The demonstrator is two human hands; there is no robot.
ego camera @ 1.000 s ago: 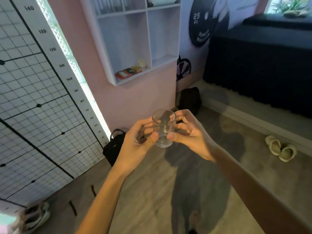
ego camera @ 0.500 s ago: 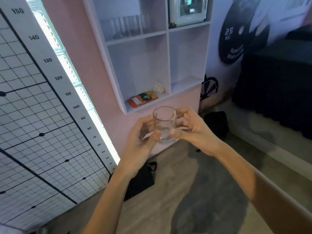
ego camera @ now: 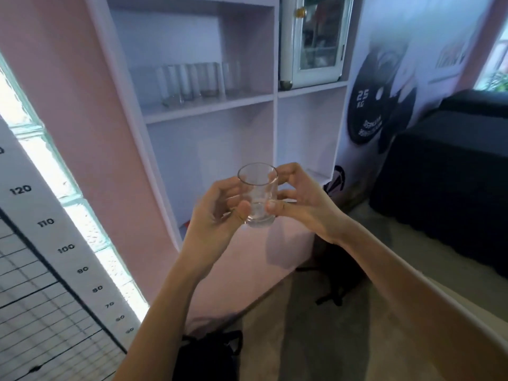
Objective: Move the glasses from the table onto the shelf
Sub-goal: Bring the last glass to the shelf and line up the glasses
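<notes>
A small clear tumbler of thick-based glass (ego camera: 258,196) sits upright between two bare hands, held out in front of the chest. The left hand (ego camera: 217,215) cups it from one side, thumb pressed against the lower wall and the other fingers curled round the back. The right hand (ego camera: 299,204) pinches the opposite side, thumb low near the base, fingertips resting up by the rim. Two hands on so light a thing looks like caution: smooth glass slips, and opposed grips keep it level.

Above and beyond the fingertips stands the white cubby shelf unit (ego camera: 209,105) fixed to the pink wall. On its upper left board, well above the fingers, a row of tall clear glasses (ego camera: 198,81) already stands, blurred but packed close. That board is probably where this one goes, so the lift needs to clear the shelf edge and settle beside the row without knocking it. To the right of that compartment is a small white glass-doored cabinet (ego camera: 313,42). Below the wrists, a black bag (ego camera: 209,358) lies on the floor.
</notes>
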